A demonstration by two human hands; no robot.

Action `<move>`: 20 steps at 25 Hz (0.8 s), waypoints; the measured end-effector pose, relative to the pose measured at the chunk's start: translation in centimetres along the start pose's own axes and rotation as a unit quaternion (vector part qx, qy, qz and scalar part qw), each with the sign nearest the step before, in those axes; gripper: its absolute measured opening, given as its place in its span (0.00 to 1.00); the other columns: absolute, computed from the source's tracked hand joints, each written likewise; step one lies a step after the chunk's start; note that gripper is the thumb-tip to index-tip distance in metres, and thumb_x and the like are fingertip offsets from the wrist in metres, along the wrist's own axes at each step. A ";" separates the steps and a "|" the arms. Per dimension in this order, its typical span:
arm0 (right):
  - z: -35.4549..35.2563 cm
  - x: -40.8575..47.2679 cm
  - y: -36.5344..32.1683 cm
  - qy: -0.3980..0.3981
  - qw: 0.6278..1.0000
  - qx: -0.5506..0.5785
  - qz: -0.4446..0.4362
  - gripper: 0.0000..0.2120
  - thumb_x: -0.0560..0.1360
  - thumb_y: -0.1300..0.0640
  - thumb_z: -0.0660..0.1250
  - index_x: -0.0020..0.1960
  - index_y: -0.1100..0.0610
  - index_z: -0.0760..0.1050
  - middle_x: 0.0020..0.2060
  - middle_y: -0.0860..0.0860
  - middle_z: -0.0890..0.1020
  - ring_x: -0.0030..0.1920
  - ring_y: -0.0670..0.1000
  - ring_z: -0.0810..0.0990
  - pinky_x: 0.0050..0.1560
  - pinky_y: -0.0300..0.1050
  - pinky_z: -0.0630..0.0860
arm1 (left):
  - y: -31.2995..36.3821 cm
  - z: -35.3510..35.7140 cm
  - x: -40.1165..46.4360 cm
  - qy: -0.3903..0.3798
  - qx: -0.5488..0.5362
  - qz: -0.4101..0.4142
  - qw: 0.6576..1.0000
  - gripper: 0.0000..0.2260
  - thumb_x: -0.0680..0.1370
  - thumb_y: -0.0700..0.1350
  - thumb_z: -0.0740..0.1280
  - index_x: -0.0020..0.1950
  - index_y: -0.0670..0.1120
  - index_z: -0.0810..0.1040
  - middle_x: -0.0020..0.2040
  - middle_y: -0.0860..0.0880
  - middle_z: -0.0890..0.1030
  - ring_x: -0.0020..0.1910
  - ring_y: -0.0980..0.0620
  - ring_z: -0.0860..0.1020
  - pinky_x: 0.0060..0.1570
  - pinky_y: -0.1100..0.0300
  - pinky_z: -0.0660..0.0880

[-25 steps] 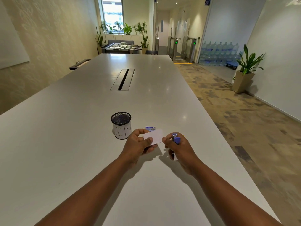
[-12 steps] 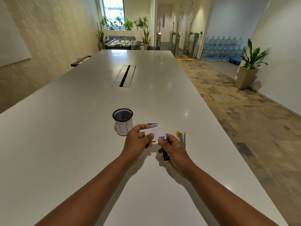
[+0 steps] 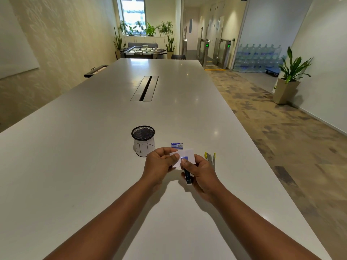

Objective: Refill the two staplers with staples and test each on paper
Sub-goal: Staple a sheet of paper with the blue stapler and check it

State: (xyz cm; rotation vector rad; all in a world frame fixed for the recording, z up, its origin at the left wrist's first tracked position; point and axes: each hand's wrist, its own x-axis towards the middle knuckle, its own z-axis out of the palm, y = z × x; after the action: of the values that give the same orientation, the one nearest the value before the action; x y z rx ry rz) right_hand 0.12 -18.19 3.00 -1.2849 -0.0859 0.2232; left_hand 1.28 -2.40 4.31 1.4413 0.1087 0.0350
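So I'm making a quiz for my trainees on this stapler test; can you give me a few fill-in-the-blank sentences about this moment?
1. The left hand pinches a small white ____.
2. The right hand grips the ____ stapler, its nose over the paper.
3. The yellow stapler lies on the table, to the ____ of the right hand.
4. The mesh cup stands ____.

Missing words: paper; blue; right; upright

The mesh cup's point(image 3: 143, 140) white wrap reads "IN".
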 end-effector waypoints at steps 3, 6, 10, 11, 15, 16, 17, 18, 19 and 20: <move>0.1 0.2 0.1 0.008 1.000 0.009 0.004 0.23 0.72 0.48 0.76 0.65 0.53 0.80 0.47 0.50 0.86 0.43 0.46 0.82 0.45 0.44 0.79 | 0.1 0.0 -0.1 0.002 0.005 -0.001 1.000 0.04 0.77 0.40 0.75 0.50 0.47 0.85 0.46 0.49 0.89 0.46 0.50 0.87 0.49 0.52 0.84; 0.1 0.4 0.3 0.037 0.999 -0.003 0.012 0.24 0.70 0.48 0.76 0.64 0.55 0.80 0.44 0.50 0.86 0.43 0.48 0.81 0.43 0.45 0.79 | 0.1 0.1 -0.2 -0.003 -0.003 -0.011 1.000 0.05 0.76 0.39 0.75 0.51 0.46 0.84 0.46 0.49 0.89 0.47 0.48 0.87 0.52 0.49 0.84; 0.1 0.6 0.6 0.069 0.997 -0.010 0.013 0.17 0.75 0.53 0.74 0.63 0.57 0.81 0.41 0.50 0.85 0.41 0.50 0.81 0.41 0.46 0.78 | -0.2 0.1 -0.4 -0.004 -0.009 -0.013 1.000 0.06 0.76 0.39 0.75 0.51 0.45 0.84 0.46 0.47 0.89 0.49 0.43 0.87 0.55 0.46 0.83; 0.2 0.7 0.6 0.073 0.997 -0.012 0.017 0.17 0.76 0.53 0.73 0.63 0.57 0.81 0.41 0.51 0.85 0.42 0.51 0.80 0.42 0.47 0.78 | -0.2 0.1 -0.3 -0.004 -0.010 -0.012 1.000 0.05 0.76 0.39 0.75 0.51 0.45 0.84 0.46 0.47 0.89 0.49 0.43 0.87 0.55 0.46 0.82; 0.8 0.7 0.6 0.054 0.998 -0.006 0.026 0.21 0.73 0.49 0.75 0.63 0.54 0.81 0.44 0.51 0.85 0.40 0.49 0.81 0.44 0.47 0.79 | -0.2 -0.1 0.5 0.016 -0.017 -0.026 0.999 0.05 0.76 0.38 0.74 0.50 0.45 0.84 0.45 0.49 0.89 0.45 0.49 0.87 0.53 0.47 0.84; 0.8 0.7 0.6 0.054 0.998 -0.006 0.028 0.21 0.72 0.49 0.76 0.62 0.54 0.81 0.43 0.51 0.85 0.39 0.48 0.81 0.44 0.46 0.80 | -0.2 -0.1 0.8 0.031 -0.019 -0.028 0.999 0.04 0.77 0.38 0.74 0.50 0.45 0.83 0.44 0.49 0.89 0.44 0.50 0.87 0.51 0.48 0.84; 0.8 0.8 0.6 0.062 0.998 -0.011 0.031 0.19 0.72 0.50 0.77 0.61 0.55 0.81 0.42 0.50 0.85 0.39 0.47 0.81 0.43 0.45 0.80 | -0.3 -0.1 1.1 0.050 -0.019 -0.028 0.998 0.04 0.77 0.37 0.73 0.50 0.45 0.83 0.42 0.49 0.88 0.42 0.51 0.87 0.49 0.49 0.84; 0.6 0.9 0.6 0.076 0.996 -0.020 0.036 0.16 0.73 0.53 0.77 0.59 0.57 0.81 0.40 0.50 0.85 0.37 0.47 0.81 0.41 0.43 0.79 | -0.3 -0.1 1.5 0.072 -0.019 -0.028 0.997 0.04 0.77 0.37 0.73 0.49 0.46 0.82 0.42 0.49 0.88 0.41 0.51 0.86 0.47 0.50 0.84; 0.3 1.1 0.7 0.093 0.994 -0.033 0.042 0.13 0.74 0.57 0.77 0.57 0.58 0.81 0.38 0.50 0.84 0.35 0.46 0.81 0.39 0.42 0.79 | -0.4 -0.1 1.8 0.094 -0.016 -0.028 0.995 0.04 0.78 0.38 0.72 0.48 0.46 0.81 0.42 0.48 0.87 0.40 0.51 0.85 0.46 0.52 0.83; -0.1 1.3 0.7 0.110 0.991 -0.052 0.047 0.10 0.74 0.61 0.76 0.55 0.59 0.81 0.37 0.49 0.84 0.33 0.45 0.80 0.37 0.41 0.78 | -0.5 -0.2 2.1 0.115 -0.010 -0.028 0.993 0.04 0.78 0.38 0.71 0.48 0.47 0.81 0.43 0.48 0.85 0.39 0.51 0.83 0.43 0.53 0.83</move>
State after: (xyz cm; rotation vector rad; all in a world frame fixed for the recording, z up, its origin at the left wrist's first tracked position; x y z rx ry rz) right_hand 1.29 -17.78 2.20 -1.4119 0.1524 0.1575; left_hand 3.34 -2.12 3.67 1.4093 0.3373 0.1565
